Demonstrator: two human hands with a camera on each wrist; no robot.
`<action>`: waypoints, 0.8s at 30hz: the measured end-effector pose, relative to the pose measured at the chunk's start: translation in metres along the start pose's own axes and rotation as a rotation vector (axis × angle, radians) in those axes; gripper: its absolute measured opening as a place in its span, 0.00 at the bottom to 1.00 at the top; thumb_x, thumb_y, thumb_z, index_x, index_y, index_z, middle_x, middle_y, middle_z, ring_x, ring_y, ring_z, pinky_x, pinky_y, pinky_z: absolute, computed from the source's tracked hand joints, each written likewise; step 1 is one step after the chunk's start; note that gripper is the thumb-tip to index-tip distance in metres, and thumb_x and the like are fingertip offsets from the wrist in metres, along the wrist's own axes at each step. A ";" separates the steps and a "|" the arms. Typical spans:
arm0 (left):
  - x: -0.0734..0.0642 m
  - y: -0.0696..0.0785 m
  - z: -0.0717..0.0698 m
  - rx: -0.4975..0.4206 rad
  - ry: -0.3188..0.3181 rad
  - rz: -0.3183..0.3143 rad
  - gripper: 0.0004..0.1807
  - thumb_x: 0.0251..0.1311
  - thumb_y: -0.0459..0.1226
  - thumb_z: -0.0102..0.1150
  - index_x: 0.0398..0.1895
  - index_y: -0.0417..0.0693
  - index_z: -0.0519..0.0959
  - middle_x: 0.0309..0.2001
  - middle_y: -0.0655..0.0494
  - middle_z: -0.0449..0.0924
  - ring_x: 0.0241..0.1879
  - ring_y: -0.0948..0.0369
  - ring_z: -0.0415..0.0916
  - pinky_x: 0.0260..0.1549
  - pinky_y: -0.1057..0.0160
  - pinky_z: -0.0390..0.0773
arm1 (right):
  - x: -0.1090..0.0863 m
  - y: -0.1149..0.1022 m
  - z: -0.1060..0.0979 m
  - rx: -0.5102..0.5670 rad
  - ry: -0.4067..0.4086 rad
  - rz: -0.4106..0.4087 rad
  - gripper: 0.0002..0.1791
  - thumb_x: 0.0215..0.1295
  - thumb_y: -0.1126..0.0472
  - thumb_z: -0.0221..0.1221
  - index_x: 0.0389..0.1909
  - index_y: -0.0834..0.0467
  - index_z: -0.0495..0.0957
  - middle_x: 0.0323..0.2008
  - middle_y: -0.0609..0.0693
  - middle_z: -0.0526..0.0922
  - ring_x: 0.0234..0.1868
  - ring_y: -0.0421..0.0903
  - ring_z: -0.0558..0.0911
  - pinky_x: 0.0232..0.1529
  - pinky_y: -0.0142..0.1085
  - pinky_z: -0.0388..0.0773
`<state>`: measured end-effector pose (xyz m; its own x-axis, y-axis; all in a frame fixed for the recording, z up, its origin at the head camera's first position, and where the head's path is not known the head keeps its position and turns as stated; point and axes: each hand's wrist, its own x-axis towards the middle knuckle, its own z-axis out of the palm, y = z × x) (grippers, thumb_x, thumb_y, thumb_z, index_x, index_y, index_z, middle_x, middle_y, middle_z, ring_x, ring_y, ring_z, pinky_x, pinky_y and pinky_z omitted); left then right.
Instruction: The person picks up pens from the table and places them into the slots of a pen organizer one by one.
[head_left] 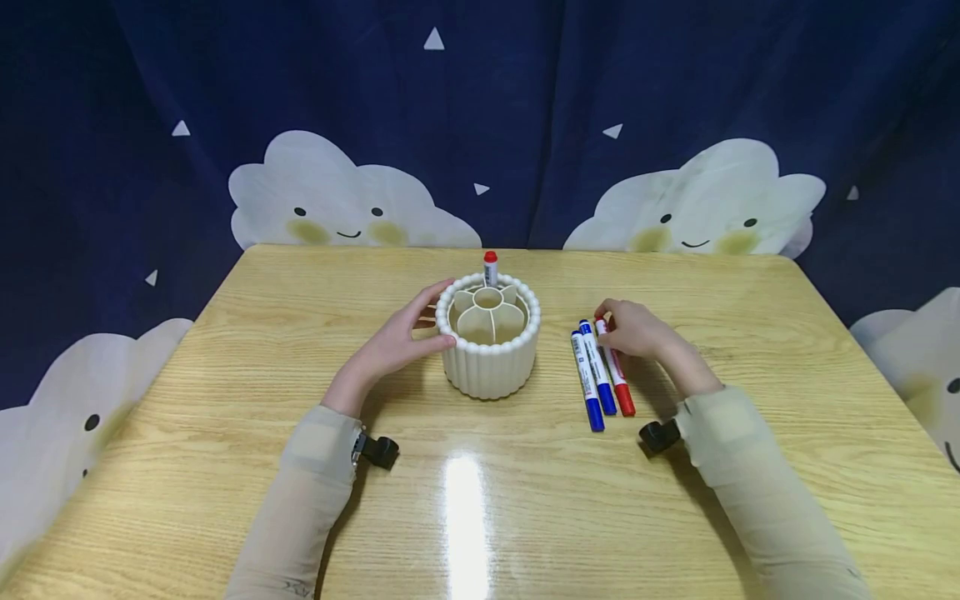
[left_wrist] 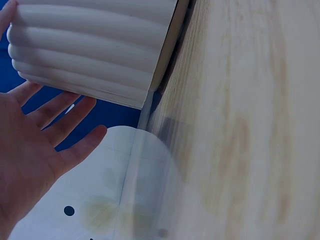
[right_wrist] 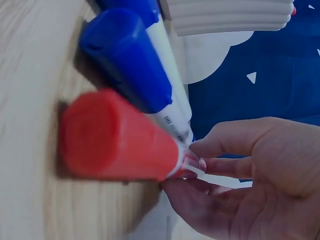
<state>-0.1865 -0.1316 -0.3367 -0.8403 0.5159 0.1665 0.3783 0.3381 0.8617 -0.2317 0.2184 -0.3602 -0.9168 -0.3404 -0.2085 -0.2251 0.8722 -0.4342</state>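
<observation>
A cream ribbed pen holder (head_left: 489, 367) with several compartments stands upright on the table. My left hand (head_left: 401, 337) is at its left side, with the thumb touching the beaded rim and the fingers spread, fairly straight, along the far side. In the left wrist view, some of those fingers (left_wrist: 75, 145) stand apart from the holder wall. A red-capped marker (head_left: 491, 268) stands upright at the holder's far edge. To the right, my right hand (head_left: 636, 327) pinches a lying red marker (head_left: 621, 387) near its far end. Beside it lie two blue markers (head_left: 587, 387) (head_left: 600, 375).
The wooden table (head_left: 262, 467) carries a bright glare streak in front of the holder. Behind it hangs a dark blue curtain (head_left: 517, 108) with white clouds and triangles. A small black camera (head_left: 381, 452) is strapped at the left wrist, another (head_left: 658, 436) at the right.
</observation>
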 end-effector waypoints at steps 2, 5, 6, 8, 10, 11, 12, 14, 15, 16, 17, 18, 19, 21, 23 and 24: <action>0.000 0.000 0.000 0.002 0.000 -0.003 0.41 0.54 0.33 0.58 0.70 0.45 0.50 0.59 0.41 0.64 0.55 0.47 0.66 0.58 0.47 0.65 | -0.001 -0.002 -0.002 0.006 0.001 0.007 0.23 0.55 0.65 0.54 0.52 0.70 0.66 0.27 0.58 0.75 0.18 0.43 0.74 0.19 0.33 0.73; 0.000 0.001 0.000 0.004 0.000 -0.003 0.41 0.54 0.33 0.58 0.70 0.45 0.50 0.59 0.40 0.64 0.55 0.47 0.66 0.58 0.47 0.65 | -0.002 -0.005 -0.005 0.010 0.010 0.009 0.24 0.55 0.66 0.54 0.53 0.70 0.65 0.30 0.60 0.75 0.18 0.45 0.75 0.19 0.34 0.74; 0.000 0.001 0.000 0.004 0.000 -0.001 0.41 0.54 0.33 0.58 0.70 0.45 0.50 0.59 0.40 0.64 0.55 0.47 0.66 0.58 0.47 0.65 | -0.002 -0.006 -0.006 -0.002 0.023 0.002 0.24 0.54 0.66 0.54 0.53 0.70 0.65 0.31 0.61 0.76 0.20 0.45 0.76 0.20 0.34 0.75; 0.000 0.001 0.000 0.004 0.000 0.003 0.40 0.54 0.33 0.58 0.69 0.45 0.50 0.59 0.40 0.64 0.55 0.46 0.66 0.58 0.46 0.65 | -0.003 -0.009 -0.009 -0.024 0.053 -0.015 0.24 0.54 0.66 0.54 0.53 0.71 0.66 0.34 0.63 0.76 0.25 0.48 0.76 0.25 0.36 0.75; -0.001 0.001 0.000 0.002 0.000 0.004 0.41 0.54 0.33 0.58 0.69 0.45 0.50 0.59 0.40 0.64 0.55 0.46 0.66 0.58 0.46 0.64 | -0.003 -0.012 -0.012 -0.041 0.085 -0.030 0.24 0.54 0.66 0.54 0.53 0.71 0.66 0.38 0.64 0.76 0.30 0.50 0.76 0.29 0.39 0.75; -0.001 0.001 0.000 0.000 0.000 0.005 0.41 0.54 0.33 0.58 0.69 0.45 0.50 0.59 0.40 0.64 0.55 0.46 0.66 0.58 0.46 0.64 | -0.003 -0.013 -0.014 -0.050 0.099 -0.038 0.25 0.54 0.65 0.55 0.53 0.70 0.66 0.39 0.65 0.76 0.32 0.52 0.75 0.32 0.40 0.75; -0.001 0.001 0.000 -0.001 -0.001 0.006 0.41 0.54 0.33 0.58 0.69 0.45 0.50 0.59 0.40 0.64 0.55 0.46 0.66 0.58 0.45 0.64 | -0.004 -0.015 -0.015 -0.056 0.111 -0.046 0.25 0.55 0.64 0.55 0.54 0.70 0.66 0.40 0.65 0.76 0.35 0.53 0.75 0.34 0.41 0.74; -0.001 0.001 0.000 -0.005 -0.002 0.005 0.41 0.54 0.34 0.58 0.70 0.45 0.50 0.59 0.40 0.64 0.55 0.46 0.66 0.58 0.45 0.64 | -0.004 -0.019 -0.019 -0.041 0.122 -0.053 0.26 0.56 0.63 0.55 0.55 0.69 0.66 0.42 0.65 0.76 0.37 0.54 0.75 0.36 0.43 0.75; -0.001 0.000 0.000 -0.006 -0.001 0.005 0.41 0.54 0.34 0.58 0.70 0.45 0.50 0.59 0.40 0.64 0.55 0.46 0.66 0.58 0.46 0.64 | -0.004 -0.021 -0.021 -0.031 0.129 -0.056 0.26 0.56 0.62 0.55 0.55 0.69 0.66 0.42 0.65 0.76 0.38 0.54 0.75 0.36 0.43 0.75; -0.001 0.000 0.000 -0.008 -0.002 0.005 0.41 0.54 0.35 0.58 0.70 0.45 0.50 0.59 0.40 0.64 0.55 0.46 0.66 0.58 0.46 0.64 | -0.004 -0.023 -0.022 -0.026 0.136 -0.062 0.26 0.57 0.62 0.55 0.56 0.68 0.66 0.43 0.65 0.76 0.39 0.54 0.76 0.37 0.43 0.75; -0.001 0.000 0.000 -0.011 -0.002 0.006 0.41 0.54 0.35 0.58 0.70 0.45 0.50 0.59 0.40 0.64 0.56 0.46 0.66 0.58 0.46 0.64 | -0.004 -0.025 -0.024 -0.023 0.145 -0.069 0.26 0.57 0.61 0.55 0.56 0.67 0.66 0.43 0.64 0.76 0.39 0.54 0.76 0.37 0.43 0.75; -0.001 0.000 0.000 -0.012 -0.002 0.007 0.41 0.54 0.35 0.58 0.70 0.45 0.50 0.59 0.40 0.64 0.56 0.46 0.66 0.58 0.45 0.64 | -0.003 -0.027 -0.027 -0.016 0.151 -0.075 0.26 0.57 0.61 0.54 0.56 0.67 0.65 0.43 0.64 0.76 0.39 0.55 0.76 0.36 0.43 0.75; -0.001 0.000 0.000 -0.014 -0.003 0.009 0.41 0.54 0.35 0.58 0.70 0.45 0.50 0.59 0.40 0.63 0.56 0.46 0.66 0.58 0.45 0.64 | -0.003 -0.030 -0.029 -0.005 0.157 -0.078 0.26 0.56 0.62 0.54 0.57 0.67 0.65 0.43 0.64 0.76 0.39 0.54 0.76 0.36 0.43 0.75; 0.000 -0.001 0.000 -0.016 -0.003 0.013 0.41 0.54 0.36 0.59 0.69 0.45 0.50 0.60 0.40 0.63 0.56 0.46 0.66 0.58 0.45 0.64 | -0.003 -0.036 -0.033 0.007 0.172 -0.092 0.26 0.56 0.63 0.53 0.57 0.66 0.65 0.43 0.64 0.76 0.38 0.54 0.76 0.35 0.42 0.75; 0.000 -0.002 0.000 -0.022 -0.004 0.018 0.41 0.54 0.36 0.59 0.69 0.44 0.50 0.60 0.40 0.63 0.56 0.46 0.65 0.58 0.45 0.64 | -0.001 -0.042 -0.038 0.015 0.199 -0.105 0.26 0.55 0.63 0.52 0.56 0.66 0.65 0.42 0.63 0.77 0.38 0.53 0.76 0.35 0.42 0.75; 0.000 -0.002 0.000 -0.024 -0.004 0.020 0.41 0.54 0.37 0.59 0.69 0.44 0.50 0.60 0.40 0.63 0.56 0.46 0.65 0.58 0.45 0.64 | -0.001 -0.045 -0.040 0.021 0.213 -0.114 0.26 0.55 0.63 0.52 0.56 0.65 0.66 0.41 0.62 0.77 0.38 0.53 0.76 0.35 0.42 0.75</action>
<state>-0.1876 -0.1325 -0.3384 -0.8310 0.5259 0.1814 0.3854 0.3091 0.8694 -0.2341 0.1934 -0.3054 -0.9354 -0.3523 0.0311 -0.3259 0.8243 -0.4629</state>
